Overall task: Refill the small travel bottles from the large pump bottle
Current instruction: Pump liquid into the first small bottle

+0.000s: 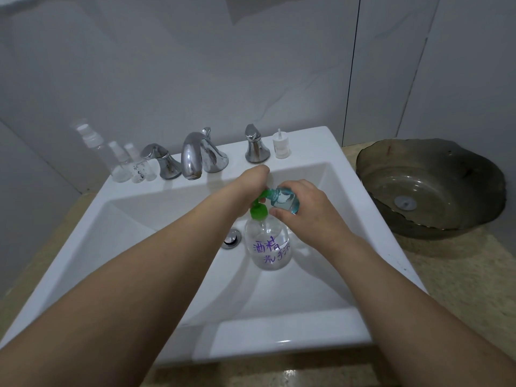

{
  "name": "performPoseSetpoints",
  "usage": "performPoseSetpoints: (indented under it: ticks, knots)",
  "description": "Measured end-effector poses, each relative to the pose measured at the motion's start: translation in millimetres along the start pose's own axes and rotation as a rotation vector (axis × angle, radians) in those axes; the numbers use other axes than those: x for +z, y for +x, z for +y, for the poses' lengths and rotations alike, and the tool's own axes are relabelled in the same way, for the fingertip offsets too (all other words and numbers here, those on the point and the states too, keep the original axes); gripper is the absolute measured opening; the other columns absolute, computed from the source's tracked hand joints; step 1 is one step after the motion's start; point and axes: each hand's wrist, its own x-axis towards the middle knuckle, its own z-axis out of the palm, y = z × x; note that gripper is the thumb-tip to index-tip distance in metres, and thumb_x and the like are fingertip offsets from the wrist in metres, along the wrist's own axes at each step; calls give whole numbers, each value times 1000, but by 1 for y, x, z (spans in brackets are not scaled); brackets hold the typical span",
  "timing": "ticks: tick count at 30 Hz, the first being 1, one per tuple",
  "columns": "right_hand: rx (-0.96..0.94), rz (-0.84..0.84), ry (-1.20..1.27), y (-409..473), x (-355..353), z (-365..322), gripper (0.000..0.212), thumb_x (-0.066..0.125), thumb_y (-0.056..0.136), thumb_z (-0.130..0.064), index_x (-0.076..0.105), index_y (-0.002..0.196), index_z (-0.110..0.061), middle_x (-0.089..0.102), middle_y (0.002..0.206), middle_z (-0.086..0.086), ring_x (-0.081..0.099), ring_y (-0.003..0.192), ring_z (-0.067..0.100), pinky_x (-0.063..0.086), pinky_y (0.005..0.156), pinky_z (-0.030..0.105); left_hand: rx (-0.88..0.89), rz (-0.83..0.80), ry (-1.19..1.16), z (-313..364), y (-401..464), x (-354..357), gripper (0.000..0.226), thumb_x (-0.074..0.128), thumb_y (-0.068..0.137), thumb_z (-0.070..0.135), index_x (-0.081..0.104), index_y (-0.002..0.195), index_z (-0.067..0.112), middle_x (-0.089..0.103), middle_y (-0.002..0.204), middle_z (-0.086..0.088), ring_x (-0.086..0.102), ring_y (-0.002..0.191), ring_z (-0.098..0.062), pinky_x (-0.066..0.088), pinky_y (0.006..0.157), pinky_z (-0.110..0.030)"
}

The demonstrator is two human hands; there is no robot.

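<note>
head cam | 1 view | looks forward-down | sink (321, 328) close

Left hand (252, 178): fingers curled away from us, fingertips hidden behind pump head (259, 210), so grip can't be read. Right hand (303, 208) covers most of small bottle (286, 201); its neck meets nozzle, join too small to tell. Pump bottle (269, 245) base hidden by own body; purple writing partly wraps out of sight. Clear bottles (122, 160) at back left blurred, contents unclear to us. Both forearms cut by bottom edge. Dark bowl (431, 188) far rim in shadow.
</note>
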Motion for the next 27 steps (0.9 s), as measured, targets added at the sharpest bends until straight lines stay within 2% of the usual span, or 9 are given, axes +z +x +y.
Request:
performPoseSetpoints:
  ticks: [4, 7, 9, 10, 13, 14, 21, 27]
  knots:
    - [-7, -5, 1, 0, 0, 0, 43, 71, 83, -31, 56, 122, -19, 46, 104, -10, 46, 91, 7, 38, 82, 21, 23, 46, 50, -1, -2, 2, 31, 32, 99, 33, 49, 82, 13, 57, 97, -15, 54, 85, -26, 40, 67, -30]
    - [2, 5, -13, 1, 0, 3, 42, 71, 83, -32, 56, 121, -19, 46, 102, -10, 47, 89, 7, 37, 79, 19, 42, 41, 3, 2, -6, 7, 29, 32, 99, 30, 49, 80, 15, 57, 115, -22, 54, 97, -30, 47, 96, -42]
    - [8, 8, -20, 1, 1, 3, 42, 71, 83, -31, 56, 121, -19, 45, 102, -9, 46, 89, 7, 36, 80, 19, 17, 50, 6, 2, -7, 10, 30, 30, 98, 30, 51, 86, 12, 59, 113, -20, 57, 101, -33, 45, 100, -44]
    - [7, 4, -23, 0, 1, 4, 42, 72, 83, -30, 56, 120, -19, 46, 103, -9, 46, 89, 7, 36, 80, 19, 14, 59, 40, 1, -7, 11, 32, 29, 97, 31, 52, 90, 10, 61, 111, -20, 59, 100, -34, 45, 97, -42]
    - [-5, -16, -27, 0, 1, 5, 42, 72, 82, -29, 57, 119, -18, 46, 103, -8, 44, 88, 7, 32, 77, 17, -2, 42, 53, -3, -11, 11, 33, 33, 95, 37, 54, 88, 11, 60, 94, -16, 55, 79, -28, 41, 71, -33]
    - [-11, -18, -29, 0, 1, 5, 42, 72, 82, -29, 57, 119, -18, 46, 102, -8, 44, 88, 7, 31, 77, 17, -11, 33, 46, -4, -12, 10, 34, 34, 94, 38, 54, 90, 11, 59, 91, -15, 52, 76, -26, 39, 67, -32]
    - [-19, -12, -24, -1, 3, 6, 43, 72, 82, -30, 57, 120, -17, 45, 103, -9, 43, 90, 5, 30, 78, 16, -17, 13, 31, -2, -12, 8, 34, 33, 98, 38, 52, 97, 10, 54, 90, -14, 45, 62, -22, 34, 57, -27]
    - [-47, 25, -5, 0, 3, 6, 43, 73, 82, -29, 58, 119, -15, 45, 102, -8, 43, 87, 6, 33, 78, 17, -45, 5, 35, 2, -13, 4, 35, 34, 98, 40, 52, 95, 11, 55, 89, -12, 49, 67, -22, 36, 59, -27]
